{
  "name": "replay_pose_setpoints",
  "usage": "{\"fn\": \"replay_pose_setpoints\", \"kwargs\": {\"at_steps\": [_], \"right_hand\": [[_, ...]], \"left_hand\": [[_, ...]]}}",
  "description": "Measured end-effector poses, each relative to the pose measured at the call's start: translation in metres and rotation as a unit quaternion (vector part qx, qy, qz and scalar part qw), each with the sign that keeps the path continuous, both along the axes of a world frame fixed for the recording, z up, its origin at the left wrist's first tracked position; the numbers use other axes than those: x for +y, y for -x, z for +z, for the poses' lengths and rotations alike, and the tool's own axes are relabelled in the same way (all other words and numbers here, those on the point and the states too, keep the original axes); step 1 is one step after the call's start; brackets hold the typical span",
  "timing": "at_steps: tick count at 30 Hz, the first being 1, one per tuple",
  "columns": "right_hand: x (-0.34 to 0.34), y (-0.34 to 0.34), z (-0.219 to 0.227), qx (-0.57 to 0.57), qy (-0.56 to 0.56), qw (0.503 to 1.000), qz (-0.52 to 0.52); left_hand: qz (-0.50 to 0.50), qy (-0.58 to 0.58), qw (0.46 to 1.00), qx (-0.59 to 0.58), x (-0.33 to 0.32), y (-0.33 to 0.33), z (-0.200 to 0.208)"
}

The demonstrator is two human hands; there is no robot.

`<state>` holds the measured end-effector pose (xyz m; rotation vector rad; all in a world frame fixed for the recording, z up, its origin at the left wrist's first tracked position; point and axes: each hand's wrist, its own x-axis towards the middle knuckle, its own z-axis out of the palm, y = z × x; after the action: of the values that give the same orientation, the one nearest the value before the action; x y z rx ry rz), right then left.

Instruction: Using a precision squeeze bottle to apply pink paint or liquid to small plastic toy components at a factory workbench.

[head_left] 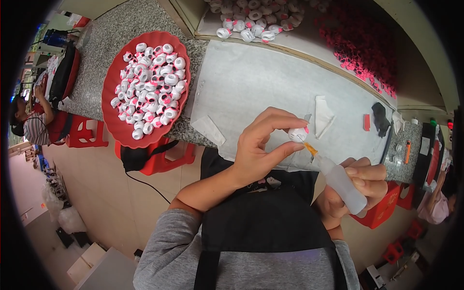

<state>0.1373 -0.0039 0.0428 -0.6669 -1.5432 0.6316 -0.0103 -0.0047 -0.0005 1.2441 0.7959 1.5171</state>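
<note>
Between the thumb and fingers of my left hand (263, 140) is a small round white piece with pink parts (298, 134). My right hand (360, 183) is wrapped round a translucent white squeeze bottle (345, 187). The bottle is tilted, and its orange needle-like tip (310, 149) points up and left at the white piece, touching it or very close. Both hands are above the near edge of a white sheet (261, 87) on the worktop. Whether anything comes out of the tip is too small to tell.
Left of the sheet, a red scalloped tray (110, 92) holds many similar white-and-pink pieces. A shelf at the back carries more white pieces (256, 21) and a heap of pink parts (360, 53). Paper scraps (323, 116) and a black cloth (381, 118) lie on the sheet. Other people sit at both sides.
</note>
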Motion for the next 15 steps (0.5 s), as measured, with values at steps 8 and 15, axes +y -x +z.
{"fn": "replay_pose_setpoints", "kwargs": {"at_steps": [8, 15], "right_hand": [[0.001, -0.006, 0.002, -0.010, 0.003, 1.000, 0.009], [0.008, -0.012, 0.004, -0.003, 0.071, 0.997, 0.014]], "left_hand": [[0.019, -0.001, 1.000, 0.005, 0.002, 0.001, 0.001], [0.038, -0.009, 0.999, 0.001, 0.006, 0.011, 0.000]]}}
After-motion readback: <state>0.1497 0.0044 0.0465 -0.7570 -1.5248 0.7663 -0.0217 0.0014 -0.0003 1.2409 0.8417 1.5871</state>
